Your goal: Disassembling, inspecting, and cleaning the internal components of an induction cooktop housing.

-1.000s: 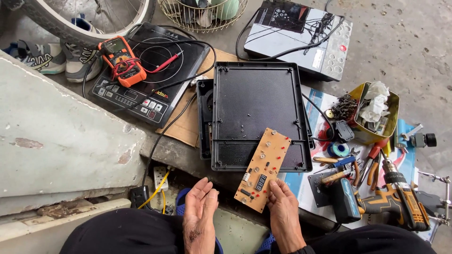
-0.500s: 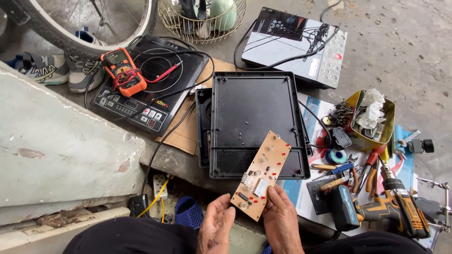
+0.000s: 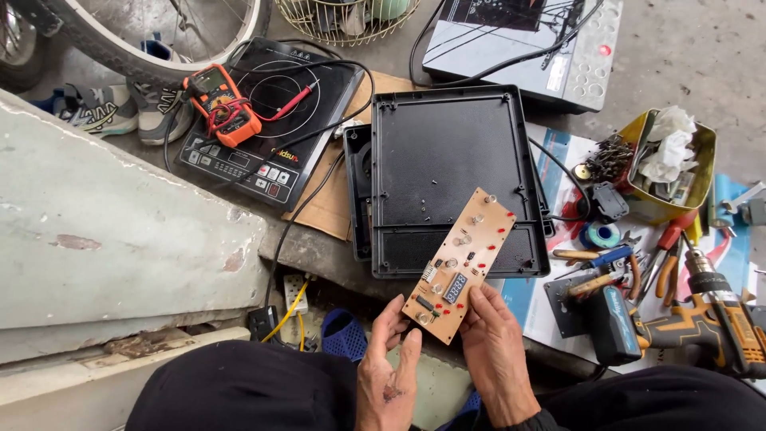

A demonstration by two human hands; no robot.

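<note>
Nearest the camera, a tan circuit board [image 3: 460, 263] is held up between both hands, tilted so that its far end reaches over the casing beyond. The right hand [image 3: 496, 351] has its grip closed on the board's near right edge, thumb on the component face. The left hand [image 3: 388, 369] supports the near left corner with its fingertips; its grip is only loosely closed on the board.

Just beyond the board, a black casing shell [image 3: 452, 172] lies open on the floor, inner side up and bare of parts, so the board is judged to be already removed from it. No tool is held in either hand, so inspection appears to be the stage reached; any testing, repair and reassembly are judged to be left.

To the right, a cordless drill [image 3: 702, 319], pliers [image 3: 669, 247] and a yellow tin [image 3: 670, 172] of small parts lie on printed sheets. Farther left, an orange multimeter [image 3: 222, 104] rests on an assembled induction cooker [image 3: 267, 120], its probes unused. A second cooker [image 3: 527, 44] lies at the far edge.
</note>
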